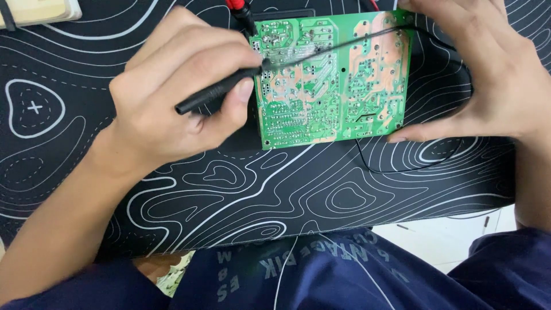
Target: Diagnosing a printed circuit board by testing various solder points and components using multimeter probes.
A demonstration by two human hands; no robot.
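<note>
A green circuit board (336, 80) with its solder side up rests on a black desk mat (247, 189). My left hand (172, 92) grips a black test probe (218, 90), its tip touching the board's left part. A red probe (241, 11) pokes in at the board's top left corner, held near the same hand. My right hand (493, 74) grips the board's right edge, thumb at its lower corner. A thin black wire (402, 166) runs across the board and loops below it.
The mat carries white contour-line patterns. A beige object (37, 11) lies at the top left corner. My dark blue clothing (344, 270) fills the bottom, with a pale floor (436, 241) beside it.
</note>
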